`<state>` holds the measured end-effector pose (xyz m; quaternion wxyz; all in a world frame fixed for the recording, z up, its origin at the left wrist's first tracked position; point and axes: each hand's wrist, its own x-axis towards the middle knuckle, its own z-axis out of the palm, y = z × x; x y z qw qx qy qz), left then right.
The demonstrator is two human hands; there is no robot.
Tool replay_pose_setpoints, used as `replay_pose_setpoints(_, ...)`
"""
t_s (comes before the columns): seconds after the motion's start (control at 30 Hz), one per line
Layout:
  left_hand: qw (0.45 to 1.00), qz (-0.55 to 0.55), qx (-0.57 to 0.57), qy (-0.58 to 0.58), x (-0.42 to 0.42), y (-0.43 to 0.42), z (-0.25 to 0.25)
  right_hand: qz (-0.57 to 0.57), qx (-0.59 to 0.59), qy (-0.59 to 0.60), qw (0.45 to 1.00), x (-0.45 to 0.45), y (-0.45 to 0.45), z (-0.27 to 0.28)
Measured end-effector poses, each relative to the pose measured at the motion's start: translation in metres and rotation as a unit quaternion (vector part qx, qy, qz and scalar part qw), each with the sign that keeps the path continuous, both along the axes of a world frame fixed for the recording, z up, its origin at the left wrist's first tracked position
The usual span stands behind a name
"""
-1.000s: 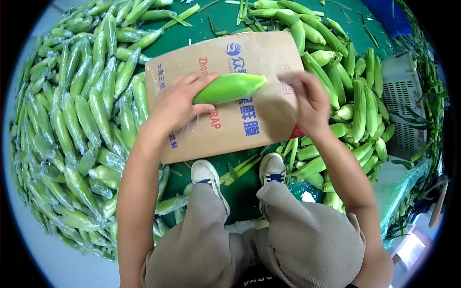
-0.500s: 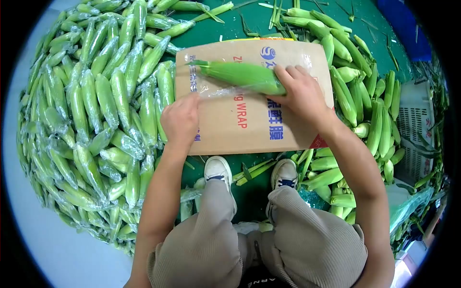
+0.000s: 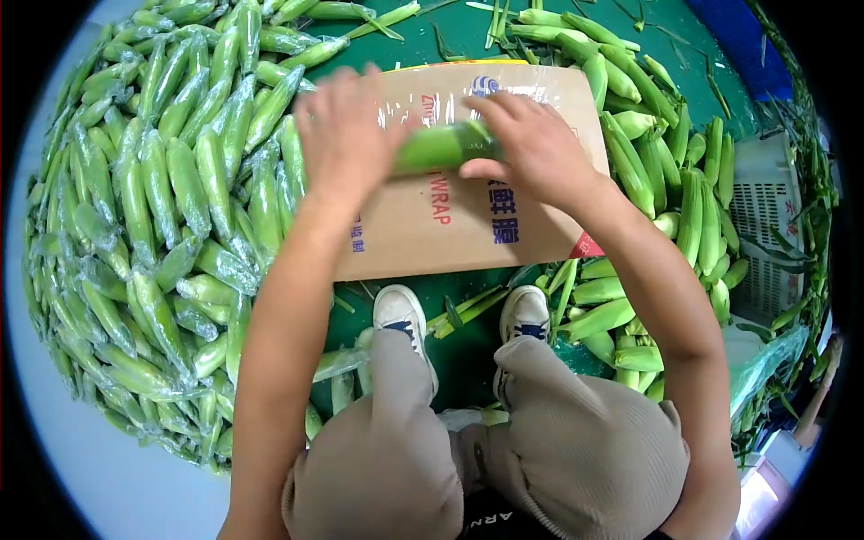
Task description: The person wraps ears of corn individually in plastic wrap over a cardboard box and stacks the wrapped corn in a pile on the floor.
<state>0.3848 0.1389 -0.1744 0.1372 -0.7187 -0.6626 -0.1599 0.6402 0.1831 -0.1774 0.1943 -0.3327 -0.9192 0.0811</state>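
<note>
A green ear of corn, still in its husk, lies across a flat cardboard sheet printed with blue and red lettering. My right hand grips its right end, thumb below and fingers above. Over the left end is my left hand, smeared by motion; it covers that tip, and how its fingers are set cannot be made out. Shiny clear film shows on the cardboard just above the ear.
To the left rises a big heap of film-wrapped corn. Unwrapped ears are piled on the right, with a white plastic crate beyond them. Loose husk leaves lie on the green floor between my shoes.
My left hand has moved up from the cardboard's left edge onto the ear's left end. The ear has turned level between my hands, and my right hand has shifted slightly left.
</note>
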Motion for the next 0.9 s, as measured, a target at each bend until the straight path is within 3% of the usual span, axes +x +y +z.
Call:
replay_pose_setpoints(0.03,0.995,0.010,0.095,-0.032,-0.008,0.021,0.003,0.001,0.000,-0.020,1.000,-0.010,0.014,-0.006)
replay_pose_setpoints(0.07,0.982,-0.042,0.109,-0.150,-0.008,0.031,0.005,0.001,-0.001,-0.039,0.999,-0.020,0.030,-0.016)
replay_pose_setpoints(0.1,0.984,-0.085,0.092,-0.124,0.002,0.030,0.005,-0.003,-0.002,-0.058,0.998,-0.024,0.043,-0.024)
replay_pose_setpoints(0.23,0.975,-0.219,0.023,-0.020,0.021,0.011,-0.009,0.053,-0.217,-0.065,0.973,-0.023,0.065,0.005)
replay_pose_setpoints(0.33,0.967,-0.187,-0.135,-0.103,0.016,-0.005,-0.019,0.096,-0.389,-0.091,0.912,-0.014,0.069,0.021)
replay_pose_setpoints(0.37,0.961,-0.144,-0.214,-0.101,0.022,-0.012,-0.007,0.061,-0.389,-0.148,0.907,-0.021,0.076,0.043)
replay_pose_setpoints(0.4,0.945,-0.152,-0.264,-0.117,0.027,-0.015,0.004,0.125,-0.281,-0.030,0.951,-0.022,0.090,0.025)
replay_pose_setpoints(0.47,0.908,-0.172,-0.357,-0.136,0.032,-0.017,0.023,0.198,-0.146,0.000,0.969,-0.044,0.093,-0.025)
replay_pose_setpoints(0.5,0.895,-0.216,-0.341,-0.191,0.030,-0.024,0.021,0.220,-0.109,-0.127,0.961,-0.047,0.077,-0.026)
replay_pose_setpoints(0.53,0.876,-0.207,-0.399,-0.175,0.033,-0.030,0.025,0.224,-0.038,-0.172,0.959,-0.048,0.064,-0.048)
replay_pose_setpoints(0.6,0.829,-0.177,-0.509,-0.148,0.038,-0.050,0.034,0.206,-0.052,-0.159,0.964,-0.049,0.045,-0.053)
replay_pose_setpoints(0.63,0.783,-0.218,-0.545,-0.206,0.035,-0.071,0.027,0.200,-0.060,-0.154,0.966,-0.049,0.039,-0.055)
replay_pose_setpoints(0.67,0.725,-0.263,-0.581,-0.261,0.033,-0.099,0.016,0.197,-0.057,-0.151,0.967,-0.052,0.034,-0.057)
replay_pose_setpoints(0.73,0.581,-0.343,-0.712,-0.192,0.055,-0.138,0.012,0.177,-0.043,-0.149,0.972,-0.050,0.034,-0.061)
replay_pose_setpoints(0.8,0.490,-0.294,-0.786,-0.236,0.045,-0.166,0.004,0.253,-0.019,-0.002,0.967,-0.035,0.013,-0.053)
replay_pose_setpoints(0.83,0.510,-0.264,-0.770,-0.278,0.031,-0.180,-0.008,0.277,-0.161,0.116,0.940,-0.013,-0.026,-0.017)
replay_pose_setpoints(0.9,0.583,-0.284,-0.667,-0.367,0.007,-0.195,-0.004,0.306,-0.430,0.034,0.849,0.010,-0.101,-0.016)
